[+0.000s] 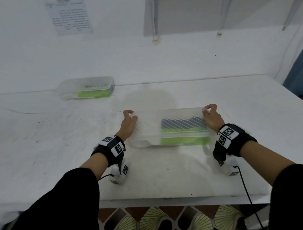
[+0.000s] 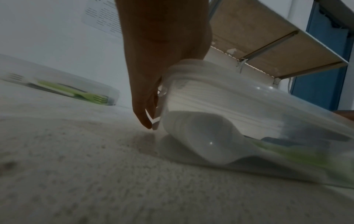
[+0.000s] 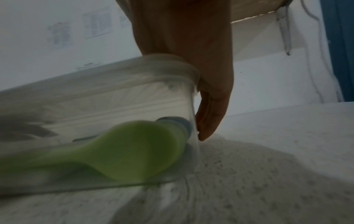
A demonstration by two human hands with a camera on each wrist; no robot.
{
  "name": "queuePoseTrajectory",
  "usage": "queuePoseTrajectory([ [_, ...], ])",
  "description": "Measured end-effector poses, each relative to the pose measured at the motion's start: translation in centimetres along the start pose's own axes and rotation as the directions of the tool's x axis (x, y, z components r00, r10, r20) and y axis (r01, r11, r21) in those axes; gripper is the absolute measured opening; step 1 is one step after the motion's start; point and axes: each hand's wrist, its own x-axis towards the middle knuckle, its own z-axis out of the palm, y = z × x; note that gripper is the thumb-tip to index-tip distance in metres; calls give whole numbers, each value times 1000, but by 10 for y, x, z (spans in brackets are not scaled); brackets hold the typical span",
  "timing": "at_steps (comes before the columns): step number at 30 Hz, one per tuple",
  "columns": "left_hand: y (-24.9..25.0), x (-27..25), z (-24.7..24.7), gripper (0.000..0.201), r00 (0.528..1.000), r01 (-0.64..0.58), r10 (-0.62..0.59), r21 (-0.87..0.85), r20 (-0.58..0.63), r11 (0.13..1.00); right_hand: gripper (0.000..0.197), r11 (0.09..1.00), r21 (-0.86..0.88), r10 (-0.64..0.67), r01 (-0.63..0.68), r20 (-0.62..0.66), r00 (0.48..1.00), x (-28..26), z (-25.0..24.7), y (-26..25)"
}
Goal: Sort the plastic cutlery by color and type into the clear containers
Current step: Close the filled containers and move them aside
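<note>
A clear container (image 1: 148,127) w/ green spoons (image 3: 138,148), white spoons (image 2: 201,136) & dark cutlery is gripped at both ends near table (image 1: 58,140) front: left hand (image 1: 128,124) curled on its left end, right hand (image 1: 212,118) on its right end. A 2nd container (image 1: 86,88) w/ forks is seen far left-behind it, by the wall.

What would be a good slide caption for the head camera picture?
Both hands, left hand and right hand, grip the ends of a clear container of green and dark cutlery on the white table.

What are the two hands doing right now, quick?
Left hand: grips the left end of the near clear container.
Right hand: grips the right end of the same container.
</note>
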Motion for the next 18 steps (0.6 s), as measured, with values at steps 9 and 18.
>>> queuePoseTrajectory([
  [9,-3,2,3,37,999,-46,46,24,-28,999,48,986,162,32,-40,51,998,2,0,2],
  [18,5,34,-5,41,991,115,-110,-70,73,991,24,957,227,147,-183,164,975,15,-7,2],
])
